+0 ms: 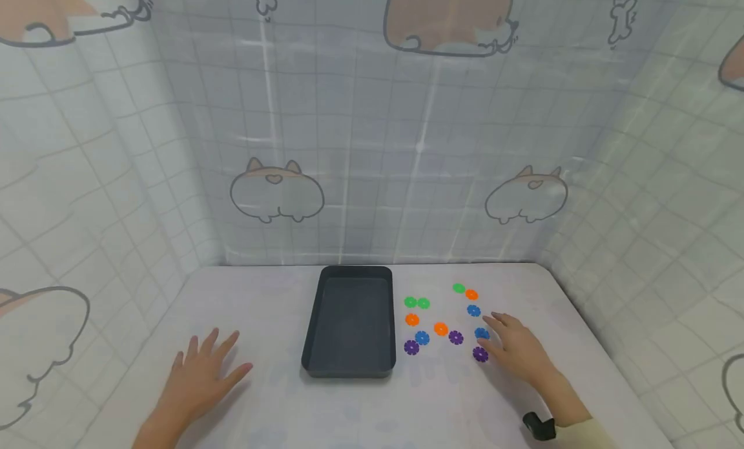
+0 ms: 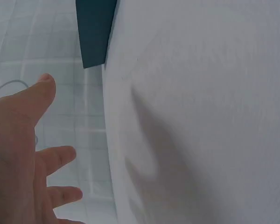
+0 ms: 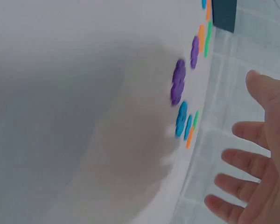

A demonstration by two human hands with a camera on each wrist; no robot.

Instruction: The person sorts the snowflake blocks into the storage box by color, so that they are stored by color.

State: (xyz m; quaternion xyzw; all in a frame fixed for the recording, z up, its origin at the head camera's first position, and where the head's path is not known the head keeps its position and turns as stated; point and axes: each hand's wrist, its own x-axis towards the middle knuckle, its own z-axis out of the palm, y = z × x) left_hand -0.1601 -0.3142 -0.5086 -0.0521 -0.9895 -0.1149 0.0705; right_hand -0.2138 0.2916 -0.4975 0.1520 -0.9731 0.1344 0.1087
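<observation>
Several small flower-shaped discs lie flat on the white table to the right of a dark tray (image 1: 349, 375). Among them are a purple disc (image 1: 480, 354), a blue disc (image 1: 473, 311), an orange disc (image 1: 441, 329) and a green disc (image 1: 459, 288). My right hand (image 1: 520, 352) hovers at the right edge of the group, fingers spread, with nothing held; its fingertips overlap a blue disc (image 1: 482, 333) in the head view. Left of the tray, my left hand (image 1: 200, 381) is held above the table with fingers spread and no object in it.
The tray stands near the middle of the table (image 1: 267, 307), its far end close to the back edge. A hanging sheet (image 1: 372, 126) with a grid and cartoon dogs encloses the back and both sides. A dark band (image 1: 539, 426) sits at the right wrist.
</observation>
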